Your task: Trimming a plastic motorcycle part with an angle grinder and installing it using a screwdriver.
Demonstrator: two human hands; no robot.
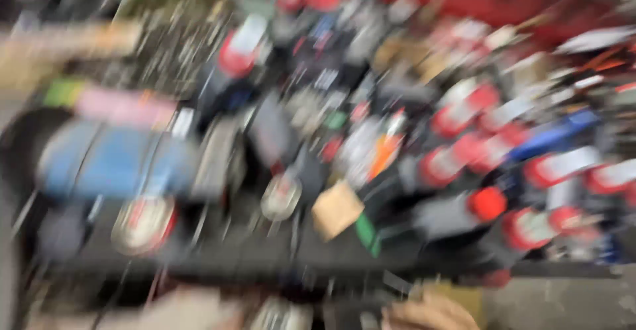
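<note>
Hand (427,313) — perhaps curled — below cluttered shelf (265,254)

1. Red-and-white labelled cans (530,164), too blurred to tell apart, are crowding the right half of a dark shelf (265,254), lying close together in a loose cluster.
2. A red-and-white container (240,50) is standing upper centre, behind the clutter.
3. A round tin with a red-and-white face (143,224) is sitting at the shelf's front left, below a large blue package (112,161).
4. A pink-and-green label strip (109,101) is lying just above the blue package.
5. A small tan cardboard tag (336,209) is tilting at centre, beside a green slip (366,232).
6. An orange-and-white packet (385,148) is leaning above them.
</note>
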